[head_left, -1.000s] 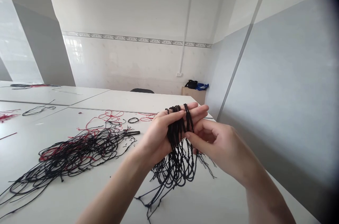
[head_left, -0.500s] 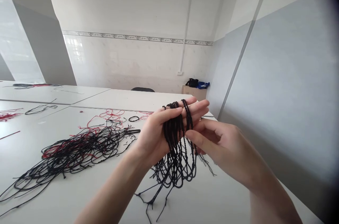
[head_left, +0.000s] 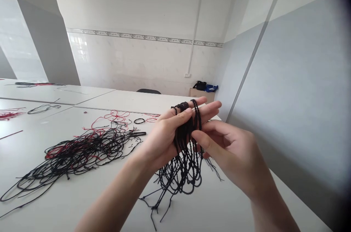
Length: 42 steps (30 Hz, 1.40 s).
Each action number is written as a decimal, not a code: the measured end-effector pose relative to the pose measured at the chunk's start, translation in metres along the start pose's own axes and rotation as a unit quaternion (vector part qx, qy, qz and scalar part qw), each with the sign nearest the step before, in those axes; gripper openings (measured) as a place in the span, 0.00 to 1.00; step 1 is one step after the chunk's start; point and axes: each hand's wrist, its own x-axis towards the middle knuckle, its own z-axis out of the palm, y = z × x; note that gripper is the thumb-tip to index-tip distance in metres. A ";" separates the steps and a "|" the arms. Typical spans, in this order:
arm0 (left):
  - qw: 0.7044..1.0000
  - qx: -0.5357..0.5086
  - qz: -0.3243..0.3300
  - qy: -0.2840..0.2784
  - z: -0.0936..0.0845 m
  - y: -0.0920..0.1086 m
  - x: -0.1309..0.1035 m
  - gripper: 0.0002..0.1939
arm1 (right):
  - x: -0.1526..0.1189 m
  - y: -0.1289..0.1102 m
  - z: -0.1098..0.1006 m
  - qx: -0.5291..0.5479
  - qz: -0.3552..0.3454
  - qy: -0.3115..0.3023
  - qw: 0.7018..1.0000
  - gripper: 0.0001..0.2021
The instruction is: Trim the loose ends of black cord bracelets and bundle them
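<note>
A bundle of black braided cords point(head_left: 184, 135) hangs in loops over my left hand point(head_left: 167, 129), whose thumb presses across it while the fingers stretch out to the right. Two strands lie slightly apart from the rest, nearer the fingertips. My right hand point(head_left: 233, 148) comes in from the right, with thumb and bent fingers around these outer strands; its fingertips are partly hidden behind the cords. Below the hands the loops and thin knotted ends dangle close over the white table point(head_left: 214, 210).
A tangled heap of black cords point(head_left: 82, 151), mixed with red thread point(head_left: 116, 115), lies left on the table. A small black ring point(head_left: 139, 121) and black-handled tool point(head_left: 138, 133) lie near it. A cardboard box point(head_left: 201, 95) with bags stands by the wall.
My left hand and the bundle have shifted slightly right and up in view. The right thumb has stayed close against the outer strands. The camera view has tilted a little.
</note>
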 end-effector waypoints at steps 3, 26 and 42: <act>1.000 0.003 0.014 -0.010 -0.003 -0.001 0.000 0.15 | 0.000 -0.001 0.002 0.014 -0.006 -0.004 1.000 0.13; 0.999 0.045 0.012 -0.025 -0.003 -0.006 -0.001 0.13 | -0.001 0.001 0.003 0.006 0.031 -0.051 0.998 0.17; 0.999 -0.018 0.023 -0.039 -0.003 -0.003 -0.001 0.15 | 0.000 0.006 0.003 0.030 0.064 -0.143 0.987 0.19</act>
